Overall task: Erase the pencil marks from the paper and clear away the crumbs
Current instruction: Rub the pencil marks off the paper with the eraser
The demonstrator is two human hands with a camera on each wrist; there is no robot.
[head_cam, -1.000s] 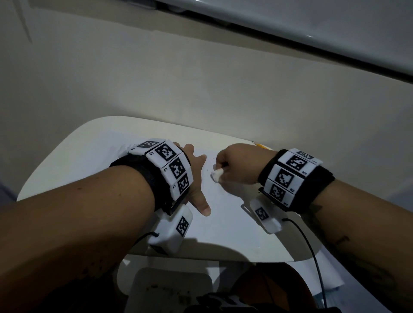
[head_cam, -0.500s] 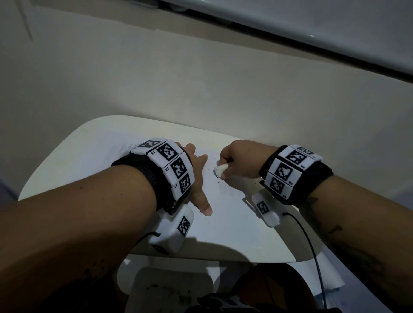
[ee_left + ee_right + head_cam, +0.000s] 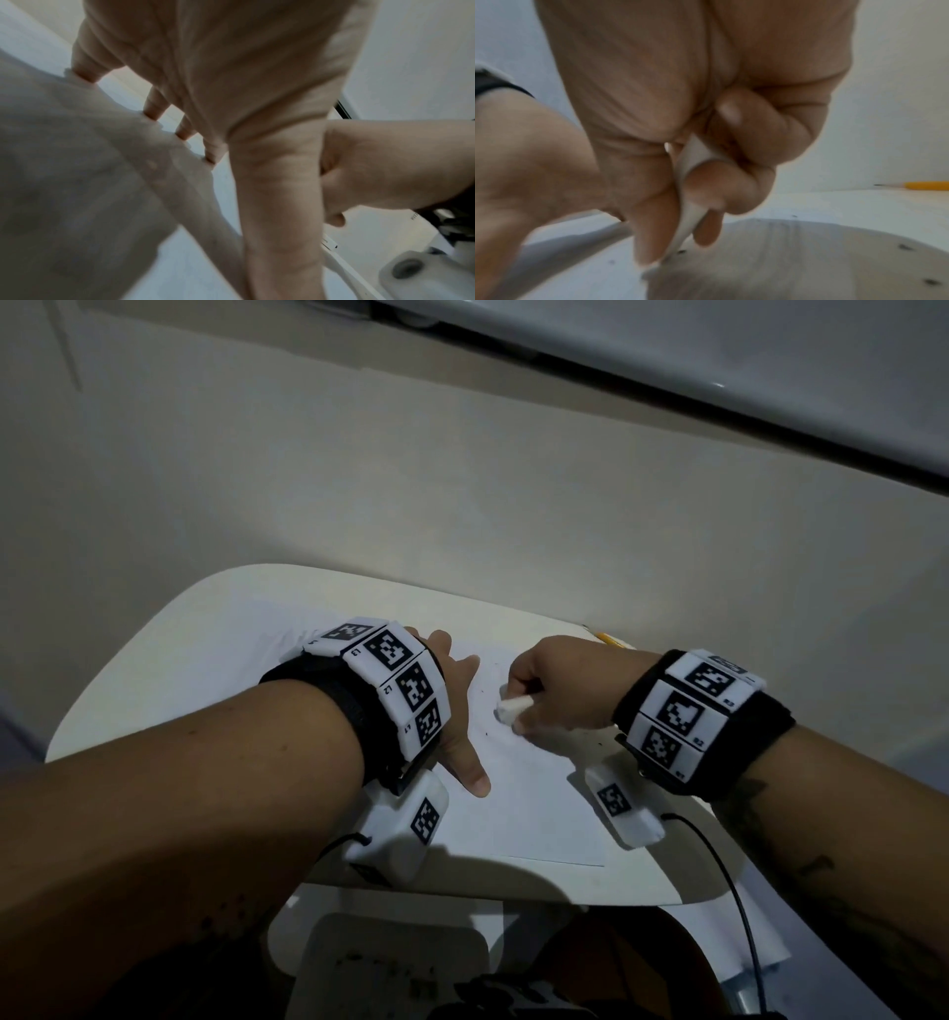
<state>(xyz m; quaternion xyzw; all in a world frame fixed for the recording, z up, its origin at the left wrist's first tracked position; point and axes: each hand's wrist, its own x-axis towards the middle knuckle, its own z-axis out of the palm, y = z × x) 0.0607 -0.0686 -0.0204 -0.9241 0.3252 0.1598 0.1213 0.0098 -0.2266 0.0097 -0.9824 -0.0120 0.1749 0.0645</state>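
Observation:
A white sheet of paper [image 3: 539,809] lies on a small white table [image 3: 169,670]. My left hand [image 3: 457,711] lies flat on the sheet's left part with fingers spread, and its fingertips [image 3: 151,113] press down. My right hand [image 3: 554,685] pinches a white eraser [image 3: 511,708] between thumb and fingers, and the eraser's [image 3: 687,203] lower end touches the paper. Small dark crumbs [image 3: 906,247] dot the sheet around the eraser. In the head view, faint specks [image 3: 485,736] show between the two hands.
A yellow pencil [image 3: 608,639] lies on the table behind my right hand, its tip [image 3: 880,185] pointing left. A wall stands close behind the table. Below the table's front edge are a white stool base and dark items.
My right hand with the eraser moved away from me, then came back nearer and slightly right across the paper. The left hand has stayed in place.

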